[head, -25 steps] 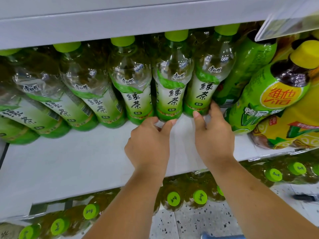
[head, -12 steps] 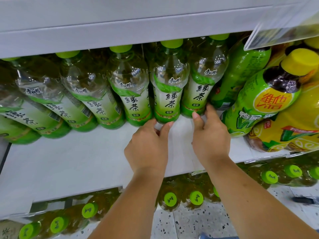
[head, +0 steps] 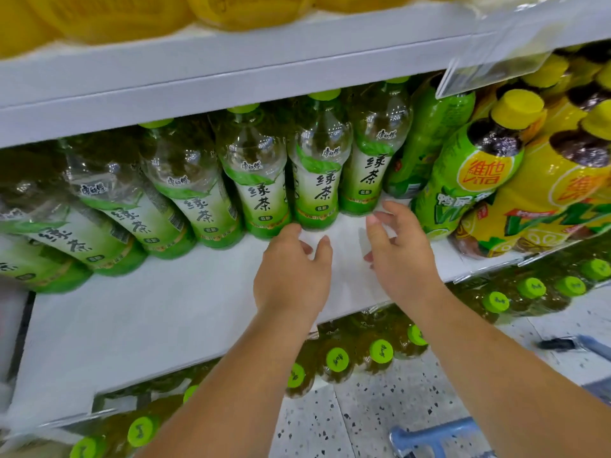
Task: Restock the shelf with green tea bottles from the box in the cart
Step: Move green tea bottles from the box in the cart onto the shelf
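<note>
Several green tea bottles with lime caps and green-white labels stand in a row at the back of the white shelf. My left hand hovers over the shelf just in front of the bottle bases, fingers apart, holding nothing. My right hand is beside it, near the base of the rightmost green tea bottle, fingers spread and empty. Neither hand touches a bottle. The box is out of sight.
Green and yellow drink bottles fill the shelf's right side. More lime-capped bottles sit on the shelf below. A clear price-tag holder hangs from the upper shelf. A blue cart edge shows at bottom right over speckled floor.
Both hands have drawn back from the bottle bases and opened. The view has tilted up, showing yellow items on the upper shelf.
</note>
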`<state>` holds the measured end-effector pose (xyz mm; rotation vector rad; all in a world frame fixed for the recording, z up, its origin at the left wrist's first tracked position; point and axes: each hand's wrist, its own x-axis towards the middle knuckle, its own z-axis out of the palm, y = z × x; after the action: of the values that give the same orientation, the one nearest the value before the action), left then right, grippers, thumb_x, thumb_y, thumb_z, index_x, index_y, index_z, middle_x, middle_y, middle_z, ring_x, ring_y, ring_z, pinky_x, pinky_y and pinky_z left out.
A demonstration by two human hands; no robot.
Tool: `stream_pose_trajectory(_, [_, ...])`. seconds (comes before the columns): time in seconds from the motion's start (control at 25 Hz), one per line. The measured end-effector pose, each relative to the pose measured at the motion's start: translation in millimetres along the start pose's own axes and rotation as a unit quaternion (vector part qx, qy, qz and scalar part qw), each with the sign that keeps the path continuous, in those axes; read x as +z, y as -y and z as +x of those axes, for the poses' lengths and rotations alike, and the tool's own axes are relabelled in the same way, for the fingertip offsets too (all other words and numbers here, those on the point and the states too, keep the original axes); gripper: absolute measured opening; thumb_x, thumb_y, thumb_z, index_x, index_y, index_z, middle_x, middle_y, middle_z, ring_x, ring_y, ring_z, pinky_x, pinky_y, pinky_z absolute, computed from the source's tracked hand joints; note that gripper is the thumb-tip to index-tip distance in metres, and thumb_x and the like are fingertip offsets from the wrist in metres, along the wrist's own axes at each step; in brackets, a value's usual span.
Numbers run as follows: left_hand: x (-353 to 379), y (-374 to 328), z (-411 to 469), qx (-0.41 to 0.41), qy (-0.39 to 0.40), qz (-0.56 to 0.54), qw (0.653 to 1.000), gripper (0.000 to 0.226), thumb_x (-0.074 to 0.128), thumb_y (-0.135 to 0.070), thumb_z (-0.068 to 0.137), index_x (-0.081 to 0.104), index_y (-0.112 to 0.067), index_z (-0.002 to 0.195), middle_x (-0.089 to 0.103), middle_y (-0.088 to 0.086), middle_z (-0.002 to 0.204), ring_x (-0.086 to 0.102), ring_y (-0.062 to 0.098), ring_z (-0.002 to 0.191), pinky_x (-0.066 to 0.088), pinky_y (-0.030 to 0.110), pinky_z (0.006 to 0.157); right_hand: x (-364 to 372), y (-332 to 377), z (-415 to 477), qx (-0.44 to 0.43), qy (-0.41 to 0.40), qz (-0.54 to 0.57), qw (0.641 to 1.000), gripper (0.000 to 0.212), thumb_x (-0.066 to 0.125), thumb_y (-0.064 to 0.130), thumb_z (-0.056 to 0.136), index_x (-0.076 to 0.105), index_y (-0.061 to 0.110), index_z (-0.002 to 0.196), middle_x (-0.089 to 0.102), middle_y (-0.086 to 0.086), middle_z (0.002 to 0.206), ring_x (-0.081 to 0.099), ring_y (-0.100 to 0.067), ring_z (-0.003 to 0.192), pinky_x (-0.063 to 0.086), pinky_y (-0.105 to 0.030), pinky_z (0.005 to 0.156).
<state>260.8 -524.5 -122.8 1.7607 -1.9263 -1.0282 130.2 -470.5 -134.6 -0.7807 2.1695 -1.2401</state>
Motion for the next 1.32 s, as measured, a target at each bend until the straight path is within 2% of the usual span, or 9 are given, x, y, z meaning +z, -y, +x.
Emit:
stream_pose_trajectory(0.16, [-24, 9, -17, 0.014, 0.111, -0.091, 0.990, 0.065, 0.063, -0.051, 0.092, 0.040, -0.029, 0.149, 0.056, -0.014, 0.127, 0.058, 0.008, 0.109, 0.051, 0.033, 0.093, -14, 5, -25, 0.062, -0.007, 0.080, 0.995, 0.027, 0.056, 0.019, 0.101, 0.056, 0.028, 0.127, 0.067, 0.004, 0.111, 0.063, 0.003, 0.072, 0.049, -0.011, 0.060])
stream_pose_trajectory(0.28, [-49, 20, -41, 0.005, 0.164, -0.109, 0.980, 0.057, 0.062, -0.053, 0.093, 0.047, -0.033, 0.144, 0.055, -0.017, 0.131, 0.057, 0.005, 0.114, 0.047, 0.029, 0.095, -26, 20, -56, 0.084, -0.004, 0.082, 0.993, 0.024, 0.057, 0.024, 0.101, 0.061, 0.025, 0.124, 0.067, 0.008, 0.108, 0.061, 0.003, 0.087, 0.042, -0.001, 0.060])
stream_pose_trajectory(0.4, [-79, 23, -68, -0.025, 0.183, -0.131, 0.974, 0.043, 0.057, -0.050, 0.096, 0.061, -0.028, 0.134, 0.060, -0.015, 0.129, 0.056, 0.006, 0.114, 0.041, 0.026, 0.096, -43, 42, -92, 0.107, 0.017, 0.007, 0.994, 0.032, 0.054, 0.036, 0.102, 0.059, 0.024, 0.132, 0.062, 0.007, 0.114, 0.060, -0.008, 0.095, 0.041, -0.011, 0.072])
stream_pose_trajectory(0.52, [-108, 24, -104, -0.062, 0.226, -0.131, 0.963, 0.049, 0.053, -0.053, 0.097, 0.056, -0.025, 0.138, 0.057, -0.011, 0.131, 0.054, 0.010, 0.115, 0.042, 0.032, 0.099, -60, 57, -138, 0.120, 0.046, -0.025, 0.991, 0.043, 0.049, 0.038, 0.104, 0.053, 0.020, 0.143, 0.056, 0.007, 0.125, 0.053, -0.009, 0.111, 0.036, -0.023, 0.091])
stream_pose_trajectory(0.72, [-147, 22, -154, -0.041, 0.313, -0.120, 0.941, 0.054, 0.047, -0.060, 0.098, 0.052, -0.026, 0.140, 0.058, -0.009, 0.135, 0.056, 0.010, 0.120, 0.045, 0.040, 0.107, -84, 64, -218, 0.169, 0.068, -0.015, 0.983, 0.048, 0.047, 0.037, 0.106, 0.043, 0.020, 0.150, 0.049, -0.002, 0.148, 0.050, -0.014, 0.125, 0.037, -0.028, 0.094])
stream_pose_trajectory(0.84, [-166, 17, -181, -0.027, 0.348, -0.099, 0.932, 0.058, 0.046, -0.064, 0.095, 0.050, -0.031, 0.142, 0.056, -0.009, 0.139, 0.054, 0.012, 0.125, 0.043, 0.045, 0.109, -103, 68, -257, 0.199, 0.069, 0.001, 0.978, 0.048, 0.045, 0.040, 0.106, 0.040, 0.025, 0.151, 0.046, -0.002, 0.150, 0.048, -0.017, 0.128, 0.040, -0.034, 0.101])
stream_pose_trajectory(0.92, [-175, 11, -202, -0.009, 0.367, -0.099, 0.925, 0.056, 0.045, -0.063, 0.096, 0.050, -0.032, 0.142, 0.055, -0.010, 0.139, 0.054, 0.011, 0.126, 0.044, 0.040, 0.107, -118, 75, -283, 0.210, 0.061, 0.014, 0.976, 0.049, 0.044, 0.042, 0.106, 0.039, 0.027, 0.152, 0.043, 0.003, 0.150, 0.046, -0.016, 0.132, 0.040, -0.034, 0.101])
stream_pose_trajectory(1.16, [-179, -10, -253, 0.059, 0.407, -0.055, 0.910, 0.049, 0.045, -0.054, 0.102, 0.049, -0.027, 0.143, 0.052, -0.014, 0.134, 0.048, 0.005, 0.115, 0.036, 0.018, 0.079, -169, 81, -350, 0.227, 0.027, 0.000, 0.974, 0.049, 0.041, 0.039, 0.108, 0.037, 0.023, 0.154, 0.046, 0.003, 0.145, 0.045, -0.009, 0.123, 0.034, -0.028, 0.098])
stream_pose_trajectory(1.32, [-156, -40, -284, 0.095, 0.457, -0.043, 0.883, 0.052, 0.049, -0.050, 0.102, 0.048, -0.022, 0.146, 0.053, -0.006, 0.141, 0.049, 0.005, 0.115, 0.035, 0.020, 0.085, -224, 71, -388, 0.239, -0.036, -0.016, 0.970, 0.048, 0.041, 0.037, 0.108, 0.039, 0.020, 0.152, 0.047, 0.001, 0.150, 0.047, -0.014, 0.133, 0.035, -0.027, 0.104])
